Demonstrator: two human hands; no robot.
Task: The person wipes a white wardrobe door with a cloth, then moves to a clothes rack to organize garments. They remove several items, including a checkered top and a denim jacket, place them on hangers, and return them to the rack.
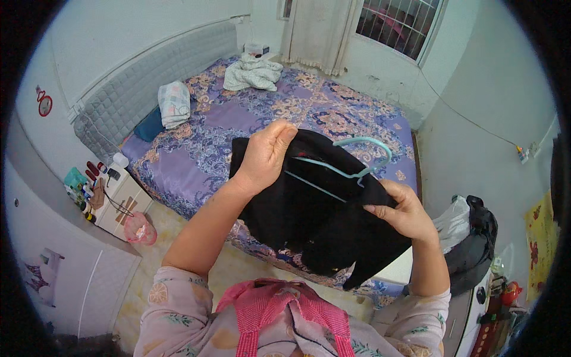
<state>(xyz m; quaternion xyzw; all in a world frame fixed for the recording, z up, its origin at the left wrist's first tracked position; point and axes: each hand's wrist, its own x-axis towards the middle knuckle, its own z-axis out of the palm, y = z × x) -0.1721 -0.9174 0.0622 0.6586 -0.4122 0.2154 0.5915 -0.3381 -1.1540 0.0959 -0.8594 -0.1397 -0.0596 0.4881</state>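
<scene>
A black garment (308, 223) hangs between my hands, above the near part of the bed. My left hand (270, 154) grips its upper edge at the left, thumb pressed against the curled fingers. On the right, my right hand (399, 207) pinches the cloth between thumb and fingers. A light blue clothes hanger (330, 168) lies inside the garment's opening, its hook sticking out towards the upper right, near my right hand. The lower part of the hanger is partly hidden by the black cloth.
Beyond the garment is a bed with a purple patterned sheet (232, 114), folded bedding (174, 105) and a crumpled blanket (253, 73). A white bedside cabinet (129, 201) and pink waste bin (140, 228) stand at left. Dark bags (473, 254) sit at right.
</scene>
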